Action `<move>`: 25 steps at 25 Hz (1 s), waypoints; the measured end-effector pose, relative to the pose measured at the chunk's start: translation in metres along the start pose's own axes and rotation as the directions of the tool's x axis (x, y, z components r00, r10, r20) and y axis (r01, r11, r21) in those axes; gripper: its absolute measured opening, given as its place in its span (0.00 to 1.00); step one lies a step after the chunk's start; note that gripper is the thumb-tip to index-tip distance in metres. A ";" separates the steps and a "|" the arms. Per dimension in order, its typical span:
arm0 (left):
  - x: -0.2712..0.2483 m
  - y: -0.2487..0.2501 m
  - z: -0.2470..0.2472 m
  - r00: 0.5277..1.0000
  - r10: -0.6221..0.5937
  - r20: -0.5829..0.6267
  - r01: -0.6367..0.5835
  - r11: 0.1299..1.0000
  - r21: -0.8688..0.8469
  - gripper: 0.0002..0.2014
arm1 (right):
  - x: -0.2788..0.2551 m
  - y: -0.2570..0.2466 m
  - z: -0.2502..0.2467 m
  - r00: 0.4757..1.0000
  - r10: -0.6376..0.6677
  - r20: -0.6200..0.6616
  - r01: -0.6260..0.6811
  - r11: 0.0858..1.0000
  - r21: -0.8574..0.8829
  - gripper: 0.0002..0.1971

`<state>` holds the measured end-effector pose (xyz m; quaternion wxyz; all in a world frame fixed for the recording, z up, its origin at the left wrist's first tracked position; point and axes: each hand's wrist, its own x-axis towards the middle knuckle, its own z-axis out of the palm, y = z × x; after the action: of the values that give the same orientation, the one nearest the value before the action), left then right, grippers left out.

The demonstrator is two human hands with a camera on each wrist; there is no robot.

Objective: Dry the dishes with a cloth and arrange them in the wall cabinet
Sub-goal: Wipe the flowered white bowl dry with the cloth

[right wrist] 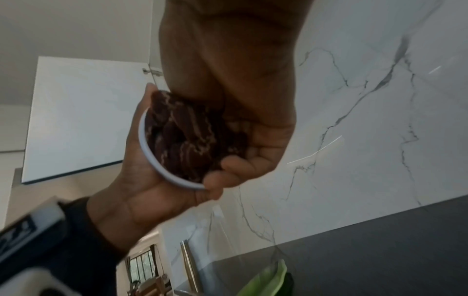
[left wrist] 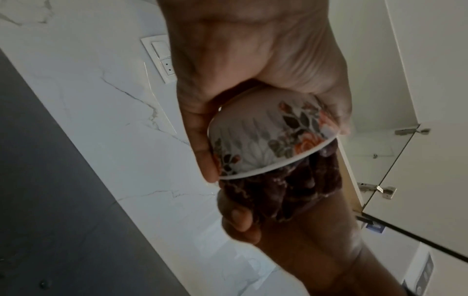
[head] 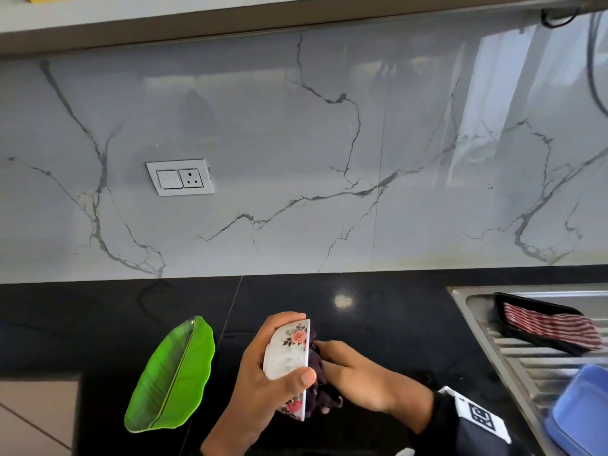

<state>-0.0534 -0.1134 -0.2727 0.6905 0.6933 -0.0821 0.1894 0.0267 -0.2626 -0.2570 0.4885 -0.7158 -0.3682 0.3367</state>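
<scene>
Left hand gripped the floral bowl by its outside, thumb on the lower rim and fingers over the top, bowl tipped on its side with the mouth facing frame right. It was in the air at lower centre of the head view, above the black worktop. Right hand was curled round a wad of dark cloth and pressed it into the bowl.

Risks, as I judge them:
- The grip was on a smooth, likely damp outer wall. A hard twist from the cloth hand could spin the bowl loose, and it would drop onto stone.
- The green leaf plate overhung the worktop edge at lower left; an elbow nudge would tip it off.
- Loose cloth hung below the rim and could snag.

View differences:
- Only the head view showed the sink drainer, the black tray with the striped cloth and the blue lid at right.
- The left wrist view showed the cabinet door open with its hinges.
- The right wrist view looked into the bowl: cloth filled it, inner surface hidden.
</scene>
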 end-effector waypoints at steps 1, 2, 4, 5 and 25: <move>0.001 0.001 0.001 1.000 0.011 0.008 -0.011 1.000 0.020 0.35 | 0.000 -0.001 -0.001 0.999 0.029 0.045 -0.032 0.996 0.080 0.17; 0.001 0.000 0.002 1.000 0.018 0.011 -0.018 0.999 0.041 0.35 | -0.001 -0.002 -0.001 0.996 0.044 0.072 -0.053 0.990 0.129 0.17; -0.001 -0.001 0.004 0.999 0.044 0.007 -0.044 0.996 0.074 0.35 | -0.003 -0.005 -0.001 0.993 0.043 0.109 -0.067 0.972 0.226 0.15; -0.001 -0.001 0.005 0.998 0.066 0.003 -0.066 0.994 0.091 0.35 | -0.004 -0.007 0.000 0.991 0.046 0.122 -0.079 0.957 0.279 0.15; -0.012 0.003 -0.027 0.946 -0.236 -0.224 0.107 0.875 -0.472 0.54 | -0.017 0.004 -0.055 0.904 -0.075 -0.421 0.281 0.847 0.451 0.16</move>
<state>-0.0700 -0.0889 -0.2749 0.8519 0.4842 0.0349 0.1967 0.0655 -0.3035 -0.2425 0.7501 -0.5780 -0.2300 0.2244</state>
